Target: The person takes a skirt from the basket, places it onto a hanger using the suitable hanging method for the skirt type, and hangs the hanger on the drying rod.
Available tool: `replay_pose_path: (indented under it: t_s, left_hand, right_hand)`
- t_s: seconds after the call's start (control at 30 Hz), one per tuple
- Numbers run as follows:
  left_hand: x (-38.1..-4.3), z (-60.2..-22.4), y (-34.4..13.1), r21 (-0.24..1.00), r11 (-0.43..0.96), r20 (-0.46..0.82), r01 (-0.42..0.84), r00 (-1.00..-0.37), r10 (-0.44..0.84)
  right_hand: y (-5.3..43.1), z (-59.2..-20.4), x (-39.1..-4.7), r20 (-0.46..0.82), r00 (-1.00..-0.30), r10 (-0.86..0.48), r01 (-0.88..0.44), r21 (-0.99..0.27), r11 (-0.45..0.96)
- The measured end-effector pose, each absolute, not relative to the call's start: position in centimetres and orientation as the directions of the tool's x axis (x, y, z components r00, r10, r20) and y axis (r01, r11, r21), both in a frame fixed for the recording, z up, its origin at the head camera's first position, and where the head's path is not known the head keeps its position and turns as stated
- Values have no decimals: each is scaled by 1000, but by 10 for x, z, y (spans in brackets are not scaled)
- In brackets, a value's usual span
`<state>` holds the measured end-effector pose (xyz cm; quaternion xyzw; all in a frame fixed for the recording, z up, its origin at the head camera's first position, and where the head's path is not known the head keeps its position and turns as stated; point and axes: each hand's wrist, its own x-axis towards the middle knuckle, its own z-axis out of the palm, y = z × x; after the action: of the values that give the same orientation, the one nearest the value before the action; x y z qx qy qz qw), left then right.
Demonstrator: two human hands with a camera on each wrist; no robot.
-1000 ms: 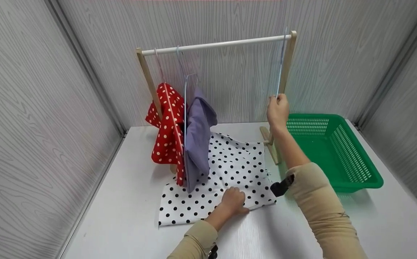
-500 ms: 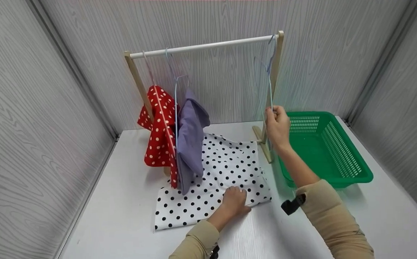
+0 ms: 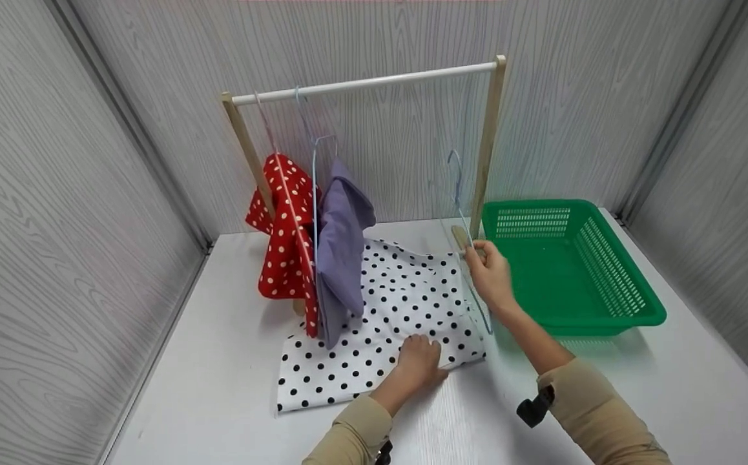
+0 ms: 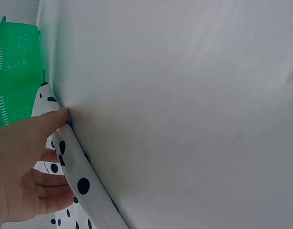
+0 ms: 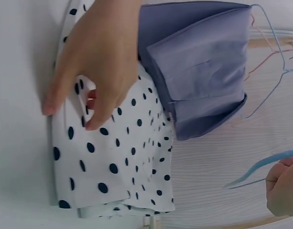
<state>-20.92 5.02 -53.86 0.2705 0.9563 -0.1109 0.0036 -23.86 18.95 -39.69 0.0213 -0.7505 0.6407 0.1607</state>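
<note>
My right hand (image 3: 491, 279) pinches a light blue clothes hanger (image 3: 481, 309) by its side, with the hook upward. The hanger slants beside the right post, off the rail, its lower end over the right side of the white, black-dotted cloth (image 3: 329, 374). That cloth lies spread on the table. My left hand (image 3: 418, 361) stays at the cloth's front edge; in the left wrist view its thumb (image 4: 58, 119) crosses the folded edge and the bent fingers are on the other side. The right wrist view shows the left hand (image 5: 101, 62) holding there, with part of the fingers hidden.
Behind the cloth stands a rack with a white rail (image 3: 387, 81) and wooden posts. A red dotted cloth (image 3: 283, 258) and a purple cloth (image 3: 345, 252) hang at its left on hangers. A green basket (image 3: 645, 278) is at the right. Panel walls enclose the table.
My right hand has lifted the blue hanger off the rail's right end and brought it down and slightly left, toward the dotted cloth. The left hand has stayed on the cloth.
</note>
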Motion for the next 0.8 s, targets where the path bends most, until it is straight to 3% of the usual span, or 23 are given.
replay_pose_path:
  t_s: [0.2,0.37,0.57,0.8]
  left_hand:
    - [-207,-540,60,-190,822,-38,537,-841,540]
    - [-202,-546,73,-244,790,-6,562,-816,578]
    - [-206,-554,78,-259,818,154,514,-814,560]
    - [-211,-558,75,-259,806,267,533,-762,590]
  right_hand:
    - [194,-438,-232,223,-965,141,-210,-973,98]
    - [193,-450,-214,171,-969,176,-155,-983,103]
    - [200,-482,-217,69,-979,190,-66,-998,22]
    - [207,-485,-236,127,-973,191,-103,-986,129]
